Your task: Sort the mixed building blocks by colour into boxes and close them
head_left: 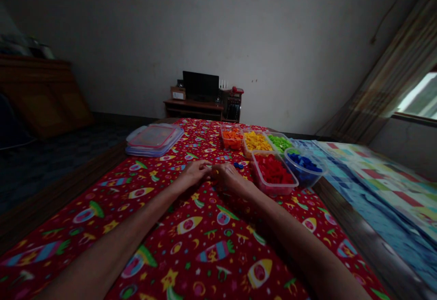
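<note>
My left hand [195, 173] and my right hand [228, 175] meet over the middle of a red patterned cloth [186, 250]. The left thumb and fingers are pinched together at the tips, close against the right hand. My right hand is closed, with its fingers curled inward. Whatever lies between the fingertips is too small and dark to make out. Just beyond the right hand lie a few small blue plastic pieces [238, 165]. To its right stands a clear tub of red pieces [273, 169], the nearest container to that hand.
Behind the red tub are tubs of orange pieces [232, 139], yellow pieces [257, 141] and green pieces [279, 143]. A round bowl of blue pieces [304, 162] stands at the right edge. Stacked clear lids [155, 137] lie at the back left. A bed [382, 186] adjoins on the right.
</note>
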Motion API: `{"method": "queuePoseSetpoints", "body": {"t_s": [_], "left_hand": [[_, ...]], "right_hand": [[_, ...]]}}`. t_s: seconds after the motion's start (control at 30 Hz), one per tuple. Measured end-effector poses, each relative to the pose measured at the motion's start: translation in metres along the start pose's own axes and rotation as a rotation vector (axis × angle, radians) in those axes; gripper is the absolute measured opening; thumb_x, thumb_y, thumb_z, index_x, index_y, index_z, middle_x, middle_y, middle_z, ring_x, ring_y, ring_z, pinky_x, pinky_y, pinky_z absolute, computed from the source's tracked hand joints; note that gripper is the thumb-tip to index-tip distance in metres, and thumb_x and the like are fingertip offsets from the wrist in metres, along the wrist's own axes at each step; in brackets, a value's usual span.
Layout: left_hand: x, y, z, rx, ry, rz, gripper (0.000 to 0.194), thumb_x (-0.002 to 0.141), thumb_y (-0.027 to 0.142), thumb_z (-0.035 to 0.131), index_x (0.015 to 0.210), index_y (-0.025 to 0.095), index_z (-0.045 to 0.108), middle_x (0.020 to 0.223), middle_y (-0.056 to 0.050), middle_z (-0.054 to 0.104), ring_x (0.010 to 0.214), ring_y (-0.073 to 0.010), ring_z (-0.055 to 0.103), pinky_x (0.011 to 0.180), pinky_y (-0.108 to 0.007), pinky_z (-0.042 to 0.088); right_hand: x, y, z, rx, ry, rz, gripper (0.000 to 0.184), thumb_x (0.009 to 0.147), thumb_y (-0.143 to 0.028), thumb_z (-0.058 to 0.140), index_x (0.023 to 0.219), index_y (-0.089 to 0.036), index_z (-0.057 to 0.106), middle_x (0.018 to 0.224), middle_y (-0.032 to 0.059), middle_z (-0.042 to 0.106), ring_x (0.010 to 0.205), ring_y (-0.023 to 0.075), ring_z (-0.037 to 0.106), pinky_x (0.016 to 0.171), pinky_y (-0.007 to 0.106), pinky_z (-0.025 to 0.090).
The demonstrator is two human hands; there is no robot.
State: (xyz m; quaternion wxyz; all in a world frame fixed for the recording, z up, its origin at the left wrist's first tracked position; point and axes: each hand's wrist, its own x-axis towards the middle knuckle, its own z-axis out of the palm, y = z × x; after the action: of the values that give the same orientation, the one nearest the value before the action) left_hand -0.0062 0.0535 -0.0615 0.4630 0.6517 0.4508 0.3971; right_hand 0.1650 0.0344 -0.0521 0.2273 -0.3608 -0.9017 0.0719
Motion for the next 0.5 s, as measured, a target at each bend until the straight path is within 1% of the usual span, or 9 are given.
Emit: {"method": "queuePoseSetpoints", "body": {"t_s": [0.07, 0.13, 0.2, 0.23, 0.37, 0.5], "left_hand": [[-0.002, 0.002, -0.001, -0.019, 0.039, 0.007, 0.035, 0.066, 0.043, 0.061, 0.088, 0.015, 0.062, 0.071, -0.002, 0.066, 0.061, -0.0151, 0.062, 0.06, -0.027, 0.05], [-0.002, 0.001, -0.005, 0.029, 0.086, 0.011, 0.036, 0.067, 0.045, 0.06, 0.088, 0.015, 0.062, 0.069, -0.001, 0.065, 0.06, -0.0154, 0.061, 0.058, -0.027, 0.049], [-0.001, -0.001, -0.009, 0.048, 0.102, 0.011, 0.035, 0.067, 0.043, 0.059, 0.088, 0.015, 0.062, 0.067, -0.001, 0.064, 0.06, -0.0156, 0.061, 0.059, -0.028, 0.049], [0.0, -0.003, -0.011, 0.032, 0.1, 0.005, 0.033, 0.067, 0.04, 0.06, 0.087, 0.015, 0.062, 0.067, 0.0, 0.064, 0.061, -0.0154, 0.062, 0.062, -0.028, 0.049], [0.002, -0.007, -0.012, -0.063, 0.116, -0.061, 0.023, 0.067, 0.029, 0.059, 0.085, 0.014, 0.061, 0.064, 0.001, 0.063, 0.062, -0.0144, 0.062, 0.067, -0.029, 0.051], [0.004, -0.009, -0.011, -0.017, 0.137, -0.066, 0.023, 0.066, 0.024, 0.058, 0.086, 0.014, 0.063, 0.063, 0.001, 0.064, 0.061, -0.0143, 0.062, 0.065, -0.028, 0.051]], "right_hand": [[-0.001, 0.002, -0.004, -0.015, 0.026, 0.027, 0.011, 0.084, -0.011, 0.047, 0.079, -0.015, 0.057, 0.065, -0.0001, 0.053, 0.057, 0.0106, 0.038, 0.057, 0.024, 0.028], [-0.002, 0.003, -0.012, -0.05, 0.051, 0.073, 0.014, 0.085, -0.012, 0.046, 0.077, -0.015, 0.057, 0.061, -0.0012, 0.05, 0.055, 0.0105, 0.035, 0.054, 0.024, 0.026], [-0.003, 0.005, -0.022, -0.074, 0.087, 0.122, 0.016, 0.086, -0.014, 0.045, 0.077, -0.014, 0.059, 0.059, -0.0011, 0.05, 0.054, 0.0103, 0.034, 0.053, 0.024, 0.025], [-0.003, 0.007, -0.029, -0.076, 0.115, 0.141, 0.017, 0.086, -0.014, 0.045, 0.079, -0.013, 0.06, 0.061, -0.0003, 0.052, 0.054, 0.0103, 0.035, 0.054, 0.024, 0.027], [0.0, 0.024, -0.068, -0.095, 0.204, 0.212, 0.02, 0.085, -0.016, 0.046, 0.093, -0.013, 0.065, 0.073, 0.0046, 0.061, 0.063, 0.0114, 0.047, 0.062, 0.023, 0.034], [0.011, 0.058, -0.11, -0.239, 0.206, 0.347, 0.022, 0.083, -0.014, 0.046, 0.088, -0.01, 0.067, 0.07, 0.0065, 0.064, 0.065, 0.012, 0.053, 0.062, 0.022, 0.036]]}}
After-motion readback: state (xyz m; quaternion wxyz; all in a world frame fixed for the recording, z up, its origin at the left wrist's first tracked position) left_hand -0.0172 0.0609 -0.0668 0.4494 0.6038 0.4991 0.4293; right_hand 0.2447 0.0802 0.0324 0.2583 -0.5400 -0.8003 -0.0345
